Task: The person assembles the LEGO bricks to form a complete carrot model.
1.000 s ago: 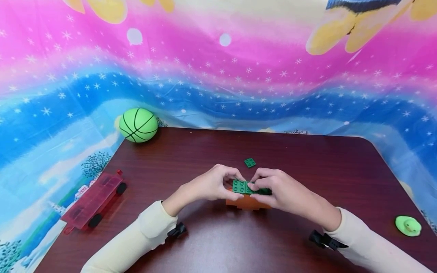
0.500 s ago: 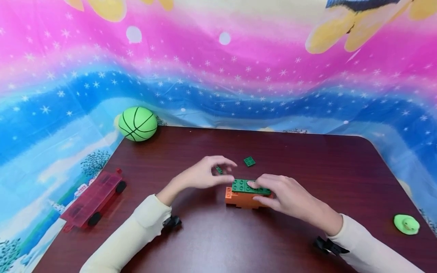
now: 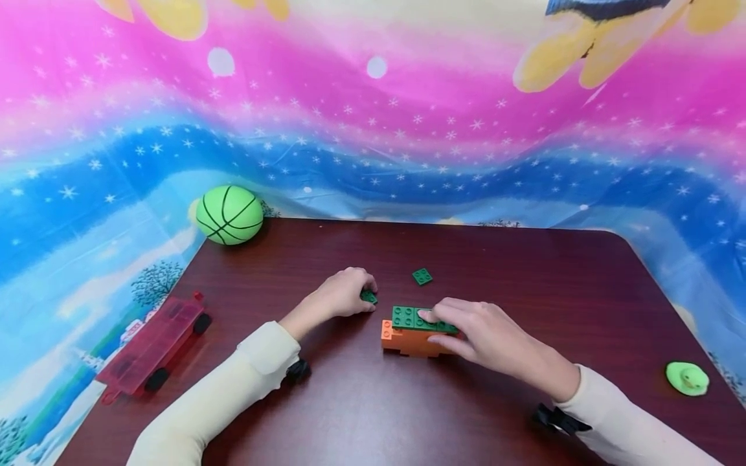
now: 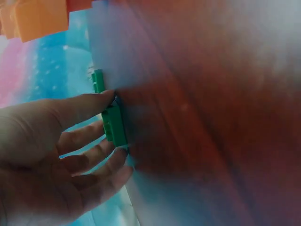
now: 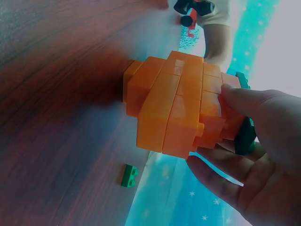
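In the head view my left hand pinches a small green building brick on the table. Seen from the left wrist, its thumb is on one end of this green brick and fingertips are near the other. My right hand holds a block build of stacked orange bricks topped by a row of green studded bricks. The thumb is on the near side; the right wrist view shows the stepped orange side. Another loose green brick lies behind the build.
A red translucent toy wagon with black wheels stands at the table's left edge. A green ball sits at the back left corner, a green toy duck at the right. A printed cloth hangs behind the brown table.
My left hand has left the build, moved left and back, and closed its fingers on a loose green brick. My right hand stays at the build, which stands nearly where it was.
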The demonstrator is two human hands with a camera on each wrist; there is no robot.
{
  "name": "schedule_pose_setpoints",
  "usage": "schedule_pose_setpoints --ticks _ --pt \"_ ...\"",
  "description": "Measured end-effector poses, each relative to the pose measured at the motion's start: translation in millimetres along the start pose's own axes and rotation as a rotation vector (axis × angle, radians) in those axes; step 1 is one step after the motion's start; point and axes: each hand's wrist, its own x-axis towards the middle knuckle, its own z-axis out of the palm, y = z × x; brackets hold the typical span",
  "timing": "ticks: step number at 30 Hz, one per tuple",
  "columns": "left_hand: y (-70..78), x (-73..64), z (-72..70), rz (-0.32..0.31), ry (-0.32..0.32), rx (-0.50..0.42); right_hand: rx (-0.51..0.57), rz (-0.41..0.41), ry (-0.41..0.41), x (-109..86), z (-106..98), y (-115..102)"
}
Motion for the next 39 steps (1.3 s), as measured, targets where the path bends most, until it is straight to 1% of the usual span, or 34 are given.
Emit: schedule_pose_setpoints --ticks 2,4,8,10,12,14,16,19,20,22,26,28,31,34,39 --pt "1.9 0.6 -2.3 0.004 -0.017 -0.014 -0.016 -0.002 -0.012 0.5 0 1" --pt "2.8 -0.2 -4.9 0.023 -0.013 -0.043 -0.034 -0.002 -0.024 0.6 0 2" --pt "5.6 -6.3 -13.0 0.093 0.052 -0.14 -0.068 -0.008 -0.026 -1.0 -1 3" --pt "8.7 -11.7 -18.5 0.135 0.081 -0.212 -0.079 -0.03 -0.017 -1.4 -1 4" --pt "13.1 -18.5 -24.4 0.17 0.094 -0.296 -0.078 -0.058 -0.006 -0.9 0 5" --pt "18.1 -25.8 -30.1 0.209 0.095 -0.376 -0.072 -0.079 -0.003 -0.5 0 6" --pt "23.3 -32.9 -35.0 0.244 0.081 -0.453 -0.07 -0.081 -0.005 -0.1 0 6" --pt "30.6 -42.5 -39.2 0.288 0.048 -0.528 -0.064 -0.072 -0.018 0.5 -1 6" --pt "32.4 -45.3 -39.9 0.297 0.042 -0.539 -0.062 -0.071 -0.022 0.8 -1 6" --pt "35.1 -51.0 -40.7 0.294 0.046 -0.549 -0.058 -0.067 -0.031 1.2 -1 5" --pt "37.8 -59.9 -41.7 0.264 0.094 -0.562 -0.047 -0.068 -0.032 1.6 -1 5" --pt "40.0 -62.4 -41.1 0.257 0.098 -0.581 -0.043 -0.07 -0.028 1.6 -1 5" --pt "43.8 -64.4 -38.1 0.272 0.083 -0.604 -0.039 -0.078 -0.023 2.0 -1 6" --pt "47.8 -66.1 -36.4 0.301 0.072 -0.624 -0.035 -0.082 -0.023 2.7 0 7" --pt "51.9 -65.7 -35.6 0.343 0.072 -0.62 -0.031 -0.084 -0.02 2.0 0 8"
